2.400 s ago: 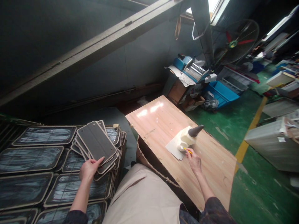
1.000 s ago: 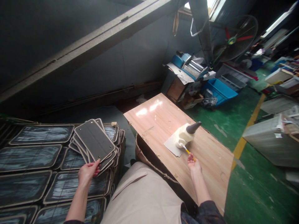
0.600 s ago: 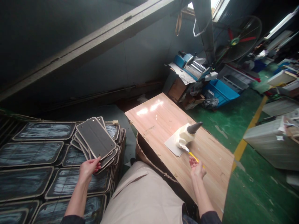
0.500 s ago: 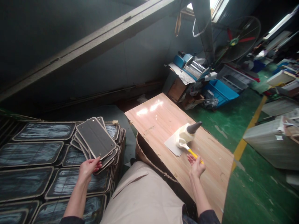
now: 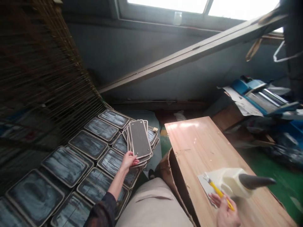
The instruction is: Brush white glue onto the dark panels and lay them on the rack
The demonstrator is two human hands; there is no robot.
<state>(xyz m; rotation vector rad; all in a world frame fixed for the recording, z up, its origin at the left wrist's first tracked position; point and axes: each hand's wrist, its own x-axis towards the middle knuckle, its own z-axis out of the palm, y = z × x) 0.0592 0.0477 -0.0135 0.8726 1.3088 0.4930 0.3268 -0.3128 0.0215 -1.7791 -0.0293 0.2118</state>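
Note:
My left hand [image 5: 129, 160] pinches the near corner of the top dark rectangular panel [image 5: 140, 138], which has a pale rim and small metal studs at its corners. Beneath it lies a fanned stack of similar panels. In my right hand [image 5: 226, 209] is a brush [image 5: 219, 192] with a yellow handle, its bristle end pointing up and left over a grey card [image 5: 205, 186]. Close beside the brush, a cream plastic container [image 5: 228, 178] with a dark cone-shaped end [image 5: 255, 181] rests on the wood-grain board [image 5: 189, 151].
Rows of panels with streaky whitish coating [image 5: 94, 186] cover the rack at left, beside an upright wire grid [image 5: 71, 60]. An open cardboard box [image 5: 167, 165] stands under the board. A blue roller machine [image 5: 265, 94] is at far right, near a blue bin [image 5: 288, 132].
The view has swung left. The brush has moved away from the container's opening, leftward over the card. My left hand is still at the top panel's corner.

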